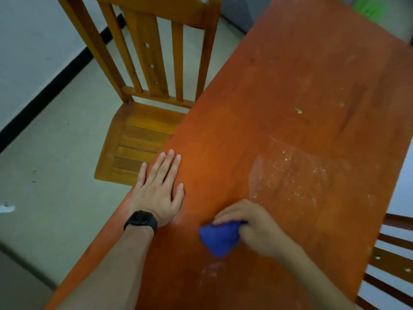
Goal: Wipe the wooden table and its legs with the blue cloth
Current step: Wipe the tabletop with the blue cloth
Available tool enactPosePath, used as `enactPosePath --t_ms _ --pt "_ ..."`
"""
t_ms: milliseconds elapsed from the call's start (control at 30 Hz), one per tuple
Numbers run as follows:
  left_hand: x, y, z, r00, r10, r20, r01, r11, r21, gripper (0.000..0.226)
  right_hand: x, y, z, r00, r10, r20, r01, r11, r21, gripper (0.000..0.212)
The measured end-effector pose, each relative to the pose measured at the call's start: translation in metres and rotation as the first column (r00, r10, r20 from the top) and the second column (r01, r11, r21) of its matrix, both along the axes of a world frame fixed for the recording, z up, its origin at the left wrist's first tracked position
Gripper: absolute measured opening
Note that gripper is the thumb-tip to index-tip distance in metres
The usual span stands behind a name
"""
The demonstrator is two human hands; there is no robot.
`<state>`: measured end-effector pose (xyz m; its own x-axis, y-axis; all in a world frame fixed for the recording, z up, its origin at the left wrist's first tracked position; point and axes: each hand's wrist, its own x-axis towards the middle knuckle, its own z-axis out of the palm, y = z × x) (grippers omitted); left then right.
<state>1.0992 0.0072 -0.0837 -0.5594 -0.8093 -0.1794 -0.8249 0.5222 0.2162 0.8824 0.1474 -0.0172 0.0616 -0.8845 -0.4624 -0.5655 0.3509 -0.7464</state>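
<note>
I judge this job barely begun. My right hand (250, 222) grips the blue cloth (220, 239) in a bunched wad, its fingers (225, 217) curled over the top of it, and presses it onto the near part of the wooden worktop (279, 86). My left hand (156, 189) lies flat on the wood near the left edge, fingers straight and slightly apart, holding nothing. A black watch (141, 220) sits on that wrist.

Most of the wiping looks to be ahead of me. Just beyond the cloth spreads a broad pale patch (290, 175) speckled with white crumbs, not yet wiped. Further up lies a single yellowish crumb (298, 110) with faint pale marks around it. On my side of the cloth a whitish streak (211, 270) shows on the wood. The legs are out of view, so I cannot tell their state. I reckon they are yet to be done.

The cloth is deep blue, soft and crumpled. Part of it is hidden under my hand, and its free end pokes out to the left and toward me, touching the wood. It is too blurred to tell whether it has picked up dirt.

A wooden chair (143, 135) stands tucked against the left edge.
</note>
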Motion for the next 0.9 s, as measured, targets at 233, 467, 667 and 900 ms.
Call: enactPosePath --t_ms 233,467,667,900 --pt "-0.003 0.001 0.001 1.0 0.01 -0.028 -0.01 1.0 -0.008 0.065 -0.154 -0.144 -0.012 0.724 -0.682 -0.102 0.644 0.722 -0.253 0.071" --pt "0.001 0.003 -0.001 0.999 0.002 -0.035 -0.002 1.0 0.0 0.066 -0.104 -0.096 -0.05 0.695 -0.679 -0.234 0.538 0.708 -0.458 0.063" --pt "0.0 0.003 0.004 1.0 -0.025 -0.012 0.025 1.0 -0.009 0.065 0.021 0.045 -0.042 0.817 -0.537 -0.208 0.44 0.815 -0.376 0.057" --pt "-0.026 -0.007 0.018 0.997 -0.074 0.036 0.077 0.994 -0.077 0.063 0.011 0.063 0.009 0.852 -0.503 0.143 0.493 0.864 0.099 0.065"
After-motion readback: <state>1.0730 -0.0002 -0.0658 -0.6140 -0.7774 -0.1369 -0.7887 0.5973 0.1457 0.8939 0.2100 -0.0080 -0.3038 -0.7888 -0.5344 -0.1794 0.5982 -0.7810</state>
